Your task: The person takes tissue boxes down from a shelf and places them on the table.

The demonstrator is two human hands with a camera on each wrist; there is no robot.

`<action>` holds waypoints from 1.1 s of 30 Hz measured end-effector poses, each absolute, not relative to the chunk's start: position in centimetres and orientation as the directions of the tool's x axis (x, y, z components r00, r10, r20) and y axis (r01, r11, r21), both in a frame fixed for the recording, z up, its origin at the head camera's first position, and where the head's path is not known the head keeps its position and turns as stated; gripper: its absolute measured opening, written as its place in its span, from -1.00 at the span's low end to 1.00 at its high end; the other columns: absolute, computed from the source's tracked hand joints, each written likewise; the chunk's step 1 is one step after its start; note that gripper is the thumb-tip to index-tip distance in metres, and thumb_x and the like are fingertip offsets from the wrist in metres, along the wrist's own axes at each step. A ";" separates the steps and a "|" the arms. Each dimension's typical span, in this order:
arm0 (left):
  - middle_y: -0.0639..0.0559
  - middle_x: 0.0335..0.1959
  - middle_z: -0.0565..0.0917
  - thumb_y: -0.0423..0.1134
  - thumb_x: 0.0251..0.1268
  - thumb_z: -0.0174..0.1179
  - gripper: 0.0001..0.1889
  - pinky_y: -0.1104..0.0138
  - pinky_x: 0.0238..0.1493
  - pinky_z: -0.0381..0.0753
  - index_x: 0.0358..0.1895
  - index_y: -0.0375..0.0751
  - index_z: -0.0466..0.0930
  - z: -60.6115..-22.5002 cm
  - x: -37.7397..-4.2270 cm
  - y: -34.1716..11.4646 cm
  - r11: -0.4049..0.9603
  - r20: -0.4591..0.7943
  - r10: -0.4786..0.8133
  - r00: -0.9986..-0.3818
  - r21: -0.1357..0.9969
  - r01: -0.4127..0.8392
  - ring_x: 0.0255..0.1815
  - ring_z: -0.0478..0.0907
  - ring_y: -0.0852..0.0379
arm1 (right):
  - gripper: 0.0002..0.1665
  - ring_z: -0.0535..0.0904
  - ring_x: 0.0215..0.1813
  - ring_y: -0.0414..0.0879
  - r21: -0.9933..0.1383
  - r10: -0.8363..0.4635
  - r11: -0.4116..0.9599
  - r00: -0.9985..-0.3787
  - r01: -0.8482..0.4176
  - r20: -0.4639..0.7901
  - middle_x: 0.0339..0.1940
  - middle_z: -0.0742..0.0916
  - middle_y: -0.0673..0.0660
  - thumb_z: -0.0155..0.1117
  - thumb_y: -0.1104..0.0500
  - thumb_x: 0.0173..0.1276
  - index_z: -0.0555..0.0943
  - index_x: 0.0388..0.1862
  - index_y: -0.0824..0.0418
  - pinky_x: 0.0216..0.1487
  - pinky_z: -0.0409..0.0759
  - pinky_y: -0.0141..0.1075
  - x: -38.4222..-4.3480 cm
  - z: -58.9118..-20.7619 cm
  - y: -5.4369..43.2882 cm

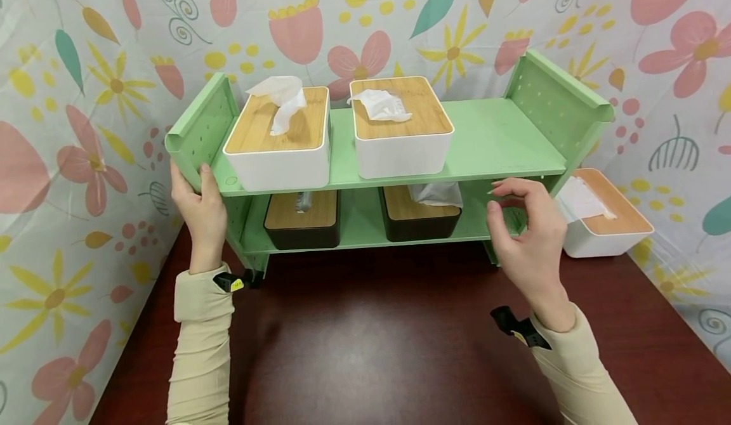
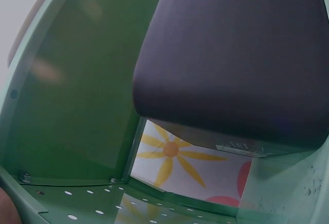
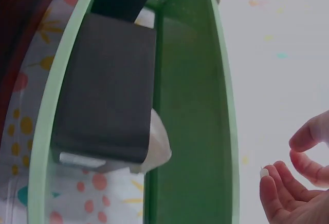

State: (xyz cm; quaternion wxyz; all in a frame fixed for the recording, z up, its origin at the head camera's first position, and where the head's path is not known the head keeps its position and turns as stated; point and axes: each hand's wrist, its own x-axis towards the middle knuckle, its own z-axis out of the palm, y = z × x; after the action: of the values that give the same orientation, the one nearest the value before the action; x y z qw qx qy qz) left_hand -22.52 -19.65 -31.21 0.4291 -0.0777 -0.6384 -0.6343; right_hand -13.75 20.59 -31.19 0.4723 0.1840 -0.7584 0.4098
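A green two-tier metal shelf (image 1: 485, 136) stands on the table. My left hand (image 1: 204, 219) grips its left side panel (image 1: 197, 127) low at the front edge, thumb on the inner side. My right hand (image 1: 533, 241) hovers in front of the shelf's right end, fingers bent, a gap between thumb and forefinger, nothing held. On the upper tier sit two white tissue boxes (image 1: 280, 168) (image 1: 402, 155) with wooden lids. Two black tissue boxes (image 1: 302, 231) (image 1: 422, 225) rest below; the right wrist view shows one black box (image 3: 105, 90) closely.
Right of the shelf, a third white tissue box (image 1: 599, 241) with a wooden lid stands on the dark red table (image 1: 354, 342). Flower-patterned cloth (image 1: 365, 6) hangs behind and at both sides. The shelf's right side panel (image 1: 562, 101) rises near my right hand.
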 end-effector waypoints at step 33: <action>-0.23 0.15 0.51 -0.44 0.43 -0.14 -0.56 0.27 0.19 0.46 0.35 -0.25 0.32 -31.2 -22.6 -19.6 0.167 0.643 -0.442 -0.625 0.744 0.647 0.17 0.48 -0.04 | -0.58 0.31 0.31 0.04 -0.411 0.029 0.625 -0.507 -0.664 0.862 0.18 0.43 0.36 0.24 0.28 0.20 0.44 0.02 0.41 0.07 0.39 -0.11 -17.4 -27.9 15.2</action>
State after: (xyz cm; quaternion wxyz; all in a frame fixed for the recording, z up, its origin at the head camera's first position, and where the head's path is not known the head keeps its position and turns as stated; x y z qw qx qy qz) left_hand -22.63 -19.60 -31.25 0.4252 -0.0807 -0.6345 -0.6404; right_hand -17.39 15.16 -27.90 0.4529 0.2038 -0.7793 0.3823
